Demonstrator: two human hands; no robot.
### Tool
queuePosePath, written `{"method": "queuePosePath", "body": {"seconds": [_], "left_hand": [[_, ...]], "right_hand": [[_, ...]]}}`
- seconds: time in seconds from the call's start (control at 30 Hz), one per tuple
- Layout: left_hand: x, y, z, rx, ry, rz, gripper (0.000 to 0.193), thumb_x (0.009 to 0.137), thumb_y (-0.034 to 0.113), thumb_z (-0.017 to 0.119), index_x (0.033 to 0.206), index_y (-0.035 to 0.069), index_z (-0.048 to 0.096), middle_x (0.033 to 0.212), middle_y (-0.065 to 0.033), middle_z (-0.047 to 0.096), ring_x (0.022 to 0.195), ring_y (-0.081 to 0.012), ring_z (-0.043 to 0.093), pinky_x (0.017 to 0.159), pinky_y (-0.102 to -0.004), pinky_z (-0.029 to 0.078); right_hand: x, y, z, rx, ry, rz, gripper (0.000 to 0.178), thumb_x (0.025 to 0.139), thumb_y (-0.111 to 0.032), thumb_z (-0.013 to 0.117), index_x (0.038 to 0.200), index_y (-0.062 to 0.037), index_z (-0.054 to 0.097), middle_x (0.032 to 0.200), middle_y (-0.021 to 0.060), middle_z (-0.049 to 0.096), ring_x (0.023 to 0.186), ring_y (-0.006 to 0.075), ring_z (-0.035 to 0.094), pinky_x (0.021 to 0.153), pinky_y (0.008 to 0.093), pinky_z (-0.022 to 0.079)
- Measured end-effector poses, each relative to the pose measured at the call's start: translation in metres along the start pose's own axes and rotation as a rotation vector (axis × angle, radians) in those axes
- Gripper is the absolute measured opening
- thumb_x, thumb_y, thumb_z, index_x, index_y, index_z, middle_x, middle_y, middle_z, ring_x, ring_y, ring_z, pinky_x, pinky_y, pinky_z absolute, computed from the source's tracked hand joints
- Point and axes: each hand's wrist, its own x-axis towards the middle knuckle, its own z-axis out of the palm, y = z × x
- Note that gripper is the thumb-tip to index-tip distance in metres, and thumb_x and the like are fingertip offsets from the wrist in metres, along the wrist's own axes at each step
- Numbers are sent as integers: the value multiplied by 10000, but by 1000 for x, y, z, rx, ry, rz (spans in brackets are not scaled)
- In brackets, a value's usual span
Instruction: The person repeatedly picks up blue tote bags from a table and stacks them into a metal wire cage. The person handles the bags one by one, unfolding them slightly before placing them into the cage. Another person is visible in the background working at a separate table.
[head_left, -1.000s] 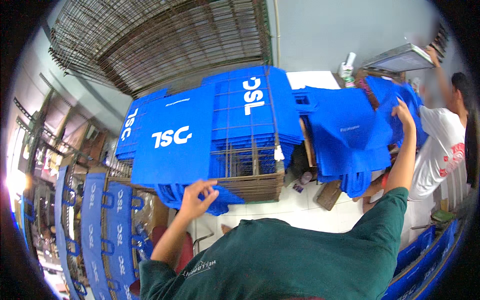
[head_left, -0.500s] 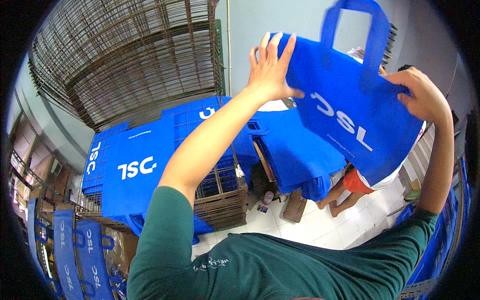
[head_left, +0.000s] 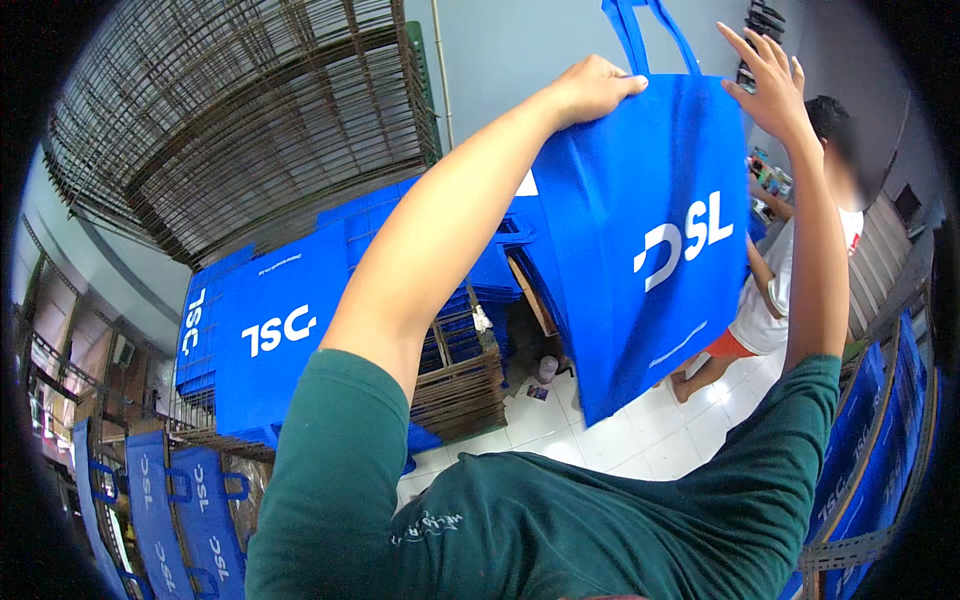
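Observation:
A blue fabric tote bag point(head_left: 610, 200) with white lettering hangs upright in front of me, its two handles rising above its top edge. My left hand point(head_left: 597, 90) pinches that top edge near the left handle, thumb on the front face. Close to the bag's upper right corner is my right hand point(head_left: 772, 85), fingers stretched and spread, the thumb near or against the edge; I cannot tell if it touches. The bag covers part of what lies behind it.
Flat blue bags point(head_left: 275, 340) lie stacked on wire racks at left, below a tilted stack of wire grids point(head_left: 250, 110). More printed blue panels point(head_left: 150, 510) hang at lower left and lower right. Behind the bag, a person in a white shirt point(head_left: 790, 290) stands on the tiled floor point(head_left: 650, 430).
The bag has swung down and left and now hangs straighter. My left hand went from spread fingers to gripping the top edge; my right hand let go and opened.

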Motion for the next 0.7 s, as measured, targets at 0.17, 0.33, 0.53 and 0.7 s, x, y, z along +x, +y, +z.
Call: {"method": "queuePosePath", "body": {"seconds": [0.17,0.33,0.53,0.7], "left_hand": [[-4,-7,-57,14,102,-241,358,820,296,619,1010,-6,658,905,-131,670,760,-198,630,700,-338,506],[-33,24,-137,-309,29,-369,374,919,314,456,1065,-3,591,981,-138,646,856,-235,617,825,-391,476],[-148,56,-268,-366,365,-344,375,939,333,434,1048,1,572,958,-125,645,835,-229,625,816,-374,503],[-251,104,-326,-279,590,-360,372,945,315,427,1044,-15,568,962,-132,648,851,-226,632,818,-370,511]], "right_hand": [[-59,-50,-34,1051,-51,36,568,774,-164,668,1307,-192,475,1090,91,602,1042,179,553,949,380,383],[-205,-89,-17,1466,390,915,324,867,-105,580,1149,51,544,1062,92,604,904,126,558,801,238,431],[-334,-303,-14,2416,-419,1385,558,895,-564,380,1033,-47,536,869,63,608,719,189,582,584,306,459],[-265,-400,-77,3162,-1261,1306,907,763,-786,274,1293,-71,448,1169,195,562,952,350,585,770,522,467]]}}
